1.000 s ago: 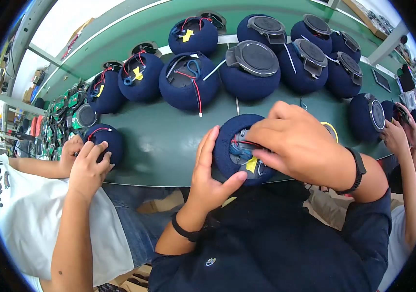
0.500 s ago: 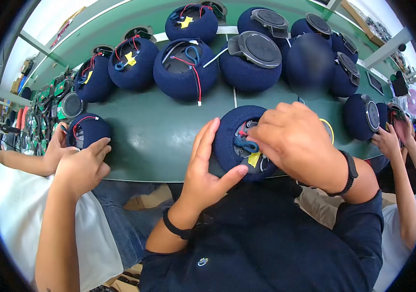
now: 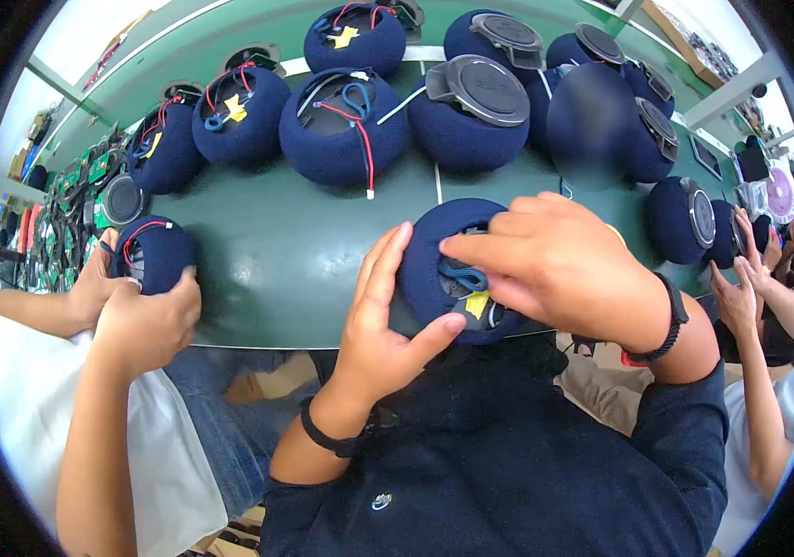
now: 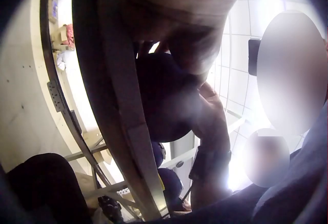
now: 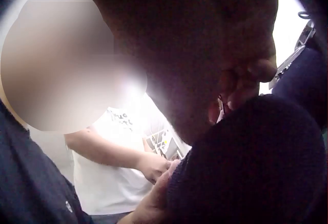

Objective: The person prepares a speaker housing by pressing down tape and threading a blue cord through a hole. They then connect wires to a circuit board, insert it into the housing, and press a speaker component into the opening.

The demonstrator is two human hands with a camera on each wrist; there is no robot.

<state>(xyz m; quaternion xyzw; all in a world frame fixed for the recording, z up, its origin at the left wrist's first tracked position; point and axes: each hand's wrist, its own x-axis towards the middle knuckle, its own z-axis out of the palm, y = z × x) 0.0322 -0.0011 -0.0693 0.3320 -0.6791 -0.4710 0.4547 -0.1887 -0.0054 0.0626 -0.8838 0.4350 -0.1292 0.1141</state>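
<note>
A navy fabric-covered ball (image 3: 429,278) sits opening-up at the table's near edge. Inside show a looped blue cable (image 3: 464,275) and yellow tape (image 3: 477,304). My left hand (image 3: 378,325) lies along its left side, fingers straight, the thumb on the front rim. Over the opening, my right hand (image 3: 569,269) has its index fingertip at the inner rim and its other fingers bent beside the cable. The right wrist view shows the curled fingers of this hand (image 5: 230,88) around a thin wire with a pale end (image 5: 221,112); its far end is hidden.
Several navy balls (image 3: 346,139) with wires or black round caps (image 3: 490,88) stand along the back of the green table (image 3: 295,223). Green circuit boards (image 3: 72,195) are piled at left. A person at left handles another ball (image 3: 169,255); other people's hands (image 3: 741,288) are at right.
My right index finger has moved left to the rim, and the red wire seen earlier in the opening is now covered. My left hand stays against the ball. The view has shifted slightly.
</note>
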